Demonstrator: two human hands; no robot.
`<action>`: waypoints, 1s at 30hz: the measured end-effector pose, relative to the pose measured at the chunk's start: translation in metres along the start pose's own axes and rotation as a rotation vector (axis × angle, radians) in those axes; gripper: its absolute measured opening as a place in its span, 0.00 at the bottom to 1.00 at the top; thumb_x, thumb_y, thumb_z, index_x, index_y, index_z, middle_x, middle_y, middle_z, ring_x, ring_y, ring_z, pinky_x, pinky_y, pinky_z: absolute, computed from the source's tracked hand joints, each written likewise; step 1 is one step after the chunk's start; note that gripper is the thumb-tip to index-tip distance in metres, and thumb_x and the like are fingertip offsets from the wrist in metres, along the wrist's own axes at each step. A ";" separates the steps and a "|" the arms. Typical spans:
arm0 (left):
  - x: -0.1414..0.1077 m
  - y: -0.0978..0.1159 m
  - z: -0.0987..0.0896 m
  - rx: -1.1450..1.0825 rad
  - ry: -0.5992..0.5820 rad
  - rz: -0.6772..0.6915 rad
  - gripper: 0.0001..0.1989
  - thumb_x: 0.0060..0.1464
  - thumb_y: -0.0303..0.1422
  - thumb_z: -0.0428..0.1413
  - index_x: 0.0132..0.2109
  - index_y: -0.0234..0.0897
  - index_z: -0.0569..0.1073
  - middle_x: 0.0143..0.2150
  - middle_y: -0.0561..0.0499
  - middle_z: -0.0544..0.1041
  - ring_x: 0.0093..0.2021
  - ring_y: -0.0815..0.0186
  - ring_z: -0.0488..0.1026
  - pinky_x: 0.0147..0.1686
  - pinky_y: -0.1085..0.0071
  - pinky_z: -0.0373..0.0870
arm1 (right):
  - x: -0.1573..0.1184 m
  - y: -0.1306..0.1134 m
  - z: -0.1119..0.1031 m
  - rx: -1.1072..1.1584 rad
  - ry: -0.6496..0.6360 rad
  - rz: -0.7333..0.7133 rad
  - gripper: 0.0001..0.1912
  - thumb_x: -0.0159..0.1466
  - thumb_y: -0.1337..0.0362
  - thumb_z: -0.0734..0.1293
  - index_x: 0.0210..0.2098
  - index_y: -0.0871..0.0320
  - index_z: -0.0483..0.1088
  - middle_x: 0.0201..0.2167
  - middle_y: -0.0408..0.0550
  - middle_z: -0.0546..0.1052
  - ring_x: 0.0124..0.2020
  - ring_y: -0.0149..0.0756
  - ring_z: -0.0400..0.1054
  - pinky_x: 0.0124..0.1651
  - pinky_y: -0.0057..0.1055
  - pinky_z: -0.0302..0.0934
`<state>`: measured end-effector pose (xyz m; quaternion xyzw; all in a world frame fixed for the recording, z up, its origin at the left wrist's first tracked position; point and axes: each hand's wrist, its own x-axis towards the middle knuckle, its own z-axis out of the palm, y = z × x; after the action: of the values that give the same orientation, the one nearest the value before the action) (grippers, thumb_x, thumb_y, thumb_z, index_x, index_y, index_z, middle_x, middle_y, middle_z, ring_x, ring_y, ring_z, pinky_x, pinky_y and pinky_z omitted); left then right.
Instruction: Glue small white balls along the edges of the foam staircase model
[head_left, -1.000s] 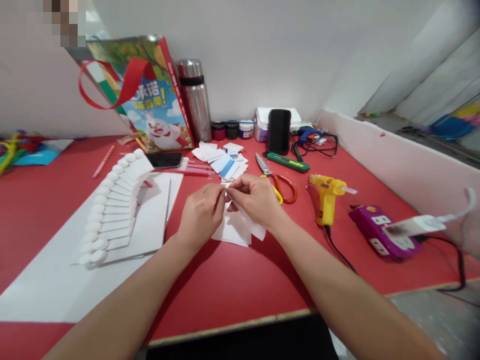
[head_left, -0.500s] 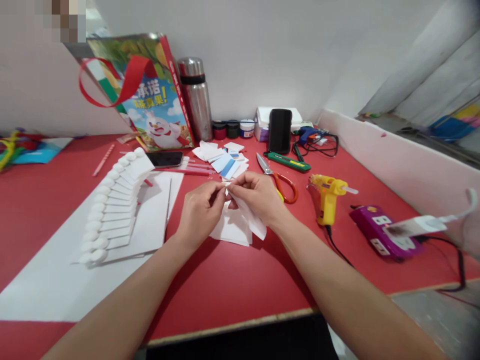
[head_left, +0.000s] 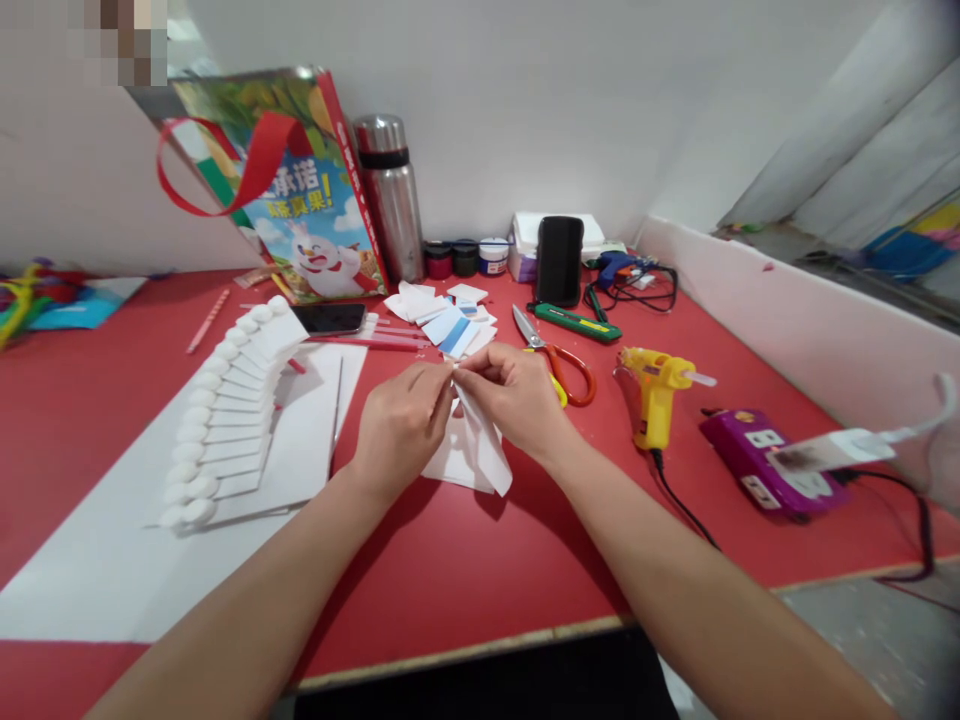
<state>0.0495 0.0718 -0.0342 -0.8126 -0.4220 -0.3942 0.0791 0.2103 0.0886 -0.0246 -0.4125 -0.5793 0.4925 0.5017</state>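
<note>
Both hands meet over the middle of the table, fingertips pinched together. My left hand (head_left: 405,415) and my right hand (head_left: 521,400) grip the top end of a white tissue-like sheet (head_left: 484,440), which hangs down twisted between them. The exact hold is partly hidden by the fingers. Beneath lie more flat white sheets (head_left: 450,465) on the table. Left of my hands stands a white paper model (head_left: 240,400), a curved row of stepped cards edged with round white discs, on a white board (head_left: 304,440).
Orange-handled scissors (head_left: 574,378), a green utility knife (head_left: 577,322) and a yellow glue gun (head_left: 654,395) lie right of my hands. Farther right is a purple power strip (head_left: 772,465) with cords. Behind are white card pieces (head_left: 454,330), a phone (head_left: 330,318), a steel flask (head_left: 397,215) and paint jars (head_left: 465,258).
The hanging sheet has swung left and narrowed as my fingers twist it. My left hand has turned slightly, its fingers closer to the right hand's.
</note>
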 end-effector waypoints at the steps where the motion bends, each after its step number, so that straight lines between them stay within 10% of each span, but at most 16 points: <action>1: 0.000 0.001 -0.001 -0.021 0.003 0.001 0.11 0.66 0.27 0.51 0.47 0.29 0.77 0.42 0.38 0.84 0.41 0.57 0.81 0.41 0.64 0.76 | 0.000 -0.002 -0.001 0.000 0.001 0.002 0.06 0.60 0.65 0.72 0.28 0.57 0.71 0.23 0.42 0.77 0.24 0.35 0.76 0.26 0.29 0.67; 9: 0.002 0.001 0.000 -0.655 -0.071 -0.405 0.10 0.66 0.33 0.55 0.48 0.38 0.81 0.39 0.48 0.80 0.26 0.71 0.73 0.28 0.72 0.72 | 0.001 -0.006 -0.008 -0.061 -0.069 0.013 0.05 0.62 0.63 0.71 0.31 0.56 0.71 0.26 0.45 0.79 0.29 0.38 0.77 0.31 0.33 0.69; 18: 0.004 0.000 -0.001 -0.637 -0.038 -0.388 0.09 0.63 0.28 0.57 0.43 0.38 0.83 0.37 0.49 0.76 0.28 0.72 0.72 0.26 0.73 0.69 | 0.000 0.002 -0.008 -0.238 -0.067 -0.070 0.03 0.64 0.64 0.69 0.34 0.56 0.74 0.29 0.49 0.81 0.31 0.42 0.78 0.35 0.38 0.71; 23: 0.005 0.004 -0.003 -0.547 -0.012 -0.395 0.08 0.62 0.28 0.57 0.42 0.37 0.82 0.38 0.47 0.78 0.33 0.68 0.75 0.30 0.72 0.70 | 0.002 -0.004 -0.006 -0.009 -0.044 0.112 0.08 0.60 0.62 0.75 0.30 0.56 0.72 0.26 0.46 0.80 0.27 0.39 0.78 0.29 0.33 0.72; 30: 0.008 -0.001 -0.003 -0.881 -0.024 -0.777 0.07 0.56 0.33 0.63 0.40 0.35 0.81 0.24 0.54 0.74 0.20 0.72 0.65 0.21 0.74 0.62 | 0.005 -0.014 -0.008 0.372 -0.180 0.427 0.16 0.58 0.58 0.77 0.33 0.58 0.67 0.28 0.48 0.82 0.23 0.33 0.75 0.27 0.28 0.72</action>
<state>0.0503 0.0759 -0.0268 -0.5590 -0.4862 -0.5232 -0.4213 0.2177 0.0918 -0.0098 -0.3808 -0.4213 0.7192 0.4002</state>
